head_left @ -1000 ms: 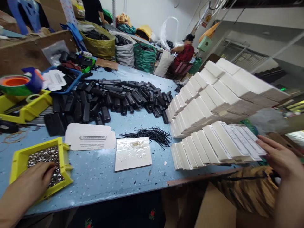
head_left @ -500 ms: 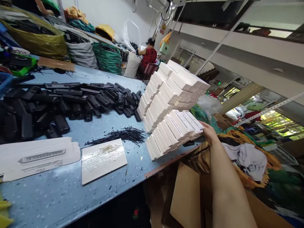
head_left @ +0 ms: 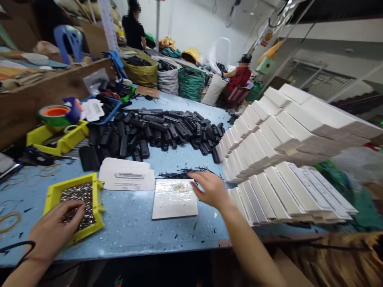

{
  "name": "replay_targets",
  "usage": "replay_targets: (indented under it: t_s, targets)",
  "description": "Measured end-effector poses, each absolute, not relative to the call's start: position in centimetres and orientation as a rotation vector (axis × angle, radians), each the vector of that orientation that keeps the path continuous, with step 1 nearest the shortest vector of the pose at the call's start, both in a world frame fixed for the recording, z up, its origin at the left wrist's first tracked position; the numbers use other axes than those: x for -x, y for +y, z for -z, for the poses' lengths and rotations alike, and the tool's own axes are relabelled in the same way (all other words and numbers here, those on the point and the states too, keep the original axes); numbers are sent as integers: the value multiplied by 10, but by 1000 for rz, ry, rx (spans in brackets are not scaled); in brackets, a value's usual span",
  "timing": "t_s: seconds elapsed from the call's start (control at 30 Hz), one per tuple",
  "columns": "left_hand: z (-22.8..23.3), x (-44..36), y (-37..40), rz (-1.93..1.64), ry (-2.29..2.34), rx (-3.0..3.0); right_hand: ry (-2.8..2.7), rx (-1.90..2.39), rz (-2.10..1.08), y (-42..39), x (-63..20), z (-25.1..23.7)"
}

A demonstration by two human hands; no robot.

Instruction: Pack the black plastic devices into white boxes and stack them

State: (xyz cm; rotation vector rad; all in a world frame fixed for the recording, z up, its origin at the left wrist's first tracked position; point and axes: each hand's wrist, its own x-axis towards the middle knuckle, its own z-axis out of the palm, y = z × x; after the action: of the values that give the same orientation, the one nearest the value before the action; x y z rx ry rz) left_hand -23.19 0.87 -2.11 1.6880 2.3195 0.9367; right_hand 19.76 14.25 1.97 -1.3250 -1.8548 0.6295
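My left hand [head_left: 56, 225] reaches into a yellow bin [head_left: 49, 195] of small shiny metal pieces [head_left: 79, 195]. Its thumb and forefinger are drawn together; anything between them is hidden. Farther right, my right hand [head_left: 211, 189] has its fingers apart, at the right edge of a white board [head_left: 173, 205]. Its fingertips are by a pile of thin black sticks [head_left: 182, 174], partly covering it; I see nothing held. The board's top looks glossy, with a brownish patch. A printed white card [head_left: 125, 173] lies between the bin and the board.
Stacked white boxes [head_left: 269, 153] rise close to my right forearm. Many black plastic casings [head_left: 155, 127] are heaped behind the card. At left stand another yellow bin [head_left: 56, 145], tape rolls [head_left: 55, 113] and a blue tray [head_left: 112, 111]. Two people are at the back.
My view has swung left. My right hand has come away from the box stack to the board and black sticks. My left hand now shows, in the yellow bin.
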Motion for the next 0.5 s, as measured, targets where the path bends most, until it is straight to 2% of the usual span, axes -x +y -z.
replay_targets:
  t_s: [0.1,0.27,0.37,0.5]
  targets:
    - [9,219,1,-1045,2349,-1431,-1760,1572,-893,211,-122,-6]
    - [5,192,-17,-1223,2001,-875,-1490,1760,-987,295,-62,11]
    - [13,176,-29,-1285,1803,-733,-1382,1744,-1127,290,-76,22]
    - [18,145,-25,-1196,1566,-575,-1245,1620,-1466,236,-126,27]
